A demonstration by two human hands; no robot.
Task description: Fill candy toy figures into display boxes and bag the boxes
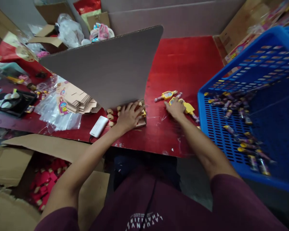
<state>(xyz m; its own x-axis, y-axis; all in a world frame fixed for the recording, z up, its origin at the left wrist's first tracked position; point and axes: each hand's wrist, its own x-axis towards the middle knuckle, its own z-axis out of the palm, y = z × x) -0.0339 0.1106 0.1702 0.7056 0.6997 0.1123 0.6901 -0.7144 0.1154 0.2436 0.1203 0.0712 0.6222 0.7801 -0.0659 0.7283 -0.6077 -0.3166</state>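
Note:
My left hand (128, 116) lies over a small open cardboard box (141, 123), its fingers spread on the contents. Several round tan-topped pieces (110, 117) with red parts show at the box's left side, and a bit of yellow shows by my fingertips. A tall grey-brown board (115, 67) rises behind the box. On the red table my right hand (176, 109) has its thumb and fingers around a yellow watch-shaped piece (172, 100), partly hidden. Next to it lie another yellow piece (189, 108) and one with clear wrapped ends (167, 95).
A blue basket (207, 122) at right holds several small purple-and-yellow tubes (248, 146). Left of the box are a white power bank (99, 126), stacked printed cards (77, 99) and clear bags (60, 118). Below left, a carton (50, 144) contains red pieces (44, 183).

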